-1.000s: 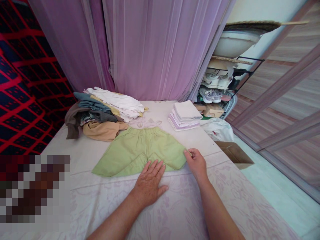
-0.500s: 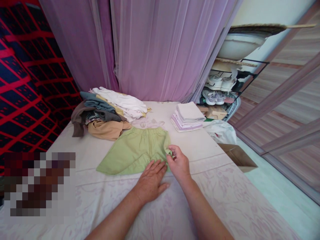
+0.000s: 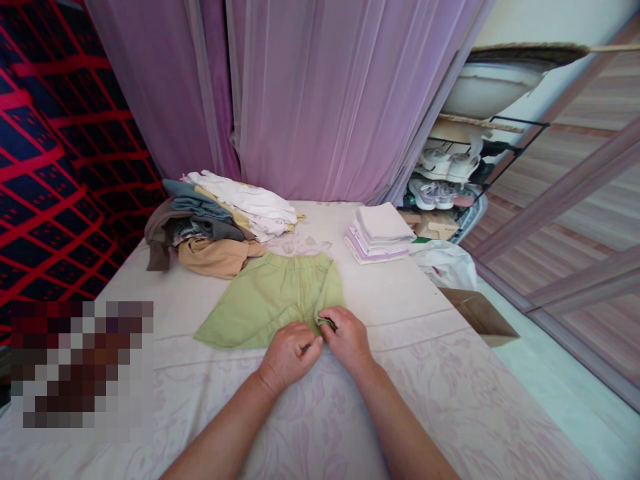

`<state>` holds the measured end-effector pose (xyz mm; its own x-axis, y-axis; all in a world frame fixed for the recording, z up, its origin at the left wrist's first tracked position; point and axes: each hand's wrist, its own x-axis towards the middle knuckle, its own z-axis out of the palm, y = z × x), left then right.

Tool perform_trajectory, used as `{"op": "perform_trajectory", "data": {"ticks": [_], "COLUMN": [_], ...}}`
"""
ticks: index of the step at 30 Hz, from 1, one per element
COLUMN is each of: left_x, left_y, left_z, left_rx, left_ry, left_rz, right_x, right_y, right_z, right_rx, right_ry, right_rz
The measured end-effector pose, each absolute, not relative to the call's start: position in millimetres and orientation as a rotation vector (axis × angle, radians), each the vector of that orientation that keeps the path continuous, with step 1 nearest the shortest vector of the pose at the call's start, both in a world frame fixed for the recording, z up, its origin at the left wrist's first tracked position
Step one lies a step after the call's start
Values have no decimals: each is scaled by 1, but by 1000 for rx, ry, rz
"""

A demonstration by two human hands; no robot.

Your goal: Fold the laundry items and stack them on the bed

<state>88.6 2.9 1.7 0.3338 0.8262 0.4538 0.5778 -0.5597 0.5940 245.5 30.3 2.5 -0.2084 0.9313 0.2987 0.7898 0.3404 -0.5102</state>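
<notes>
Light green shorts (image 3: 270,287) lie spread on the patterned sheet, their gathered waistband away from me. At the near hem, toward the middle, my left hand (image 3: 293,353) is closed with its fingers curled onto the cloth. Just right of it, my right hand (image 3: 347,337) pinches a turned-up bit of the right leg's hem between thumb and fingers. The two hands almost touch. My fingers partly hide the near edge of the right leg.
A heap of clothes (image 3: 210,223) lies at the back left, touching the shorts' waist corner. Folded white and lilac cloths (image 3: 380,233) are stacked at the back right. Beyond the bed's right edge stand a cardboard box (image 3: 477,317), a white plastic bag (image 3: 445,263) and a shoe rack (image 3: 520,143).
My left hand has gone from lying flat to curled on the hem. My right hand has moved left and slightly nearer, carrying the pinched hem inward toward the left hand.
</notes>
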Motion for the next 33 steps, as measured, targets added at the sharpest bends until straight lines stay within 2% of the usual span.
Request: {"op": "perform_trajectory", "data": {"ticks": [11, 19, 33], "left_x": [83, 75, 74], "left_y": [6, 17, 16], "left_z": [5, -3, -7], "left_rx": [2152, 1439, 1602], "left_ry": [1359, 1300, 1362], "left_rz": [1177, 1226, 1117], "right_x": [252, 252, 246], "right_y": [26, 18, 9], "right_z": [-3, 0, 5], "right_rx": [-1392, -1333, -1328], "right_ry": [-2161, -2233, -2287], "right_rz": [260, 38, 68]}}
